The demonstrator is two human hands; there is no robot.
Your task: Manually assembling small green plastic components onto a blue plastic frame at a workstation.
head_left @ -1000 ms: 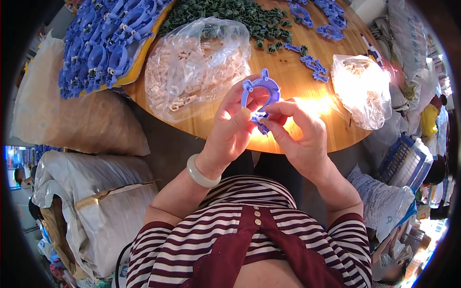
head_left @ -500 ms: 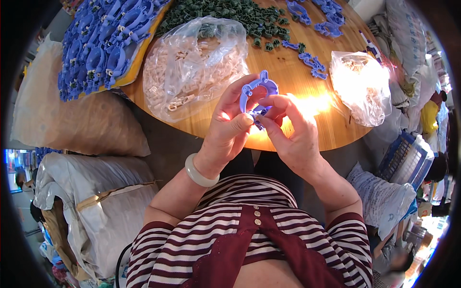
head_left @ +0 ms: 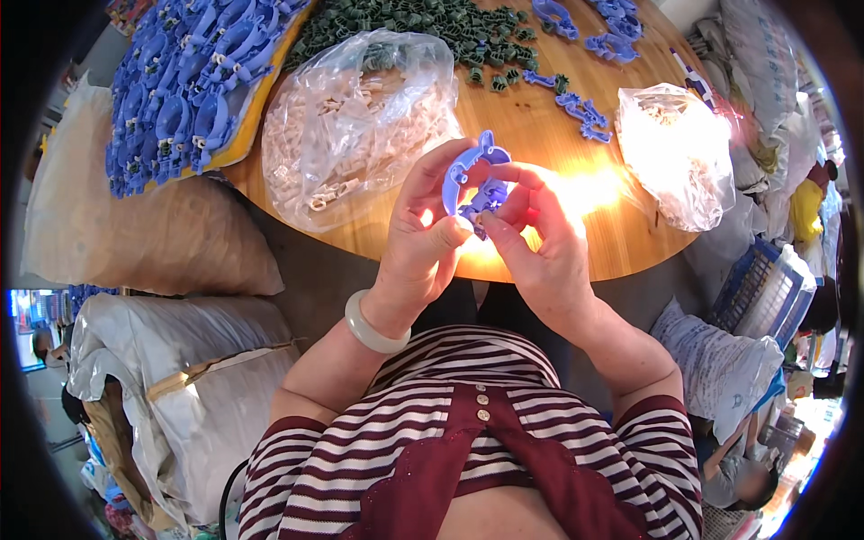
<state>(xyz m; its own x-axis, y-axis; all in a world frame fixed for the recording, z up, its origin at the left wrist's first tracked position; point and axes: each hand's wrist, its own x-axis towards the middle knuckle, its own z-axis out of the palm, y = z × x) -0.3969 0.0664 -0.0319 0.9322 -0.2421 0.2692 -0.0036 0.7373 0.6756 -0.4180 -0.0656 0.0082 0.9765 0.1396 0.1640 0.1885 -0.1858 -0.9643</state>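
Note:
Between my two hands, over the near edge of the table, is a blue-violet plastic ring-shaped part (head_left: 458, 177). My left hand (head_left: 423, 225) is wrapped round its left side, thumb low on the part. With thumb and fingers pinched at its lower right, my right hand (head_left: 540, 234) also grips it. Small details at the lower end of the part are partly covered by my fingertips. A clear bag of beige plastic pieces (head_left: 360, 135) lies just beyond my left hand. Past it spreads a heap of dark green small parts (head_left: 405, 27).
A yellow-edged tray (head_left: 238, 135) of blue parts sits at the left. Several loose blue parts (head_left: 585, 117) lie on the wooden table (head_left: 513, 108). A glaring clear bag (head_left: 675, 162) is at the right, near a pen (head_left: 688, 72). Big sacks (head_left: 153, 225) stand left of the table.
The blue ring-shaped part has turned slightly in my hands, its opening now facing differently. My right fingers have shifted a little at its lower right.

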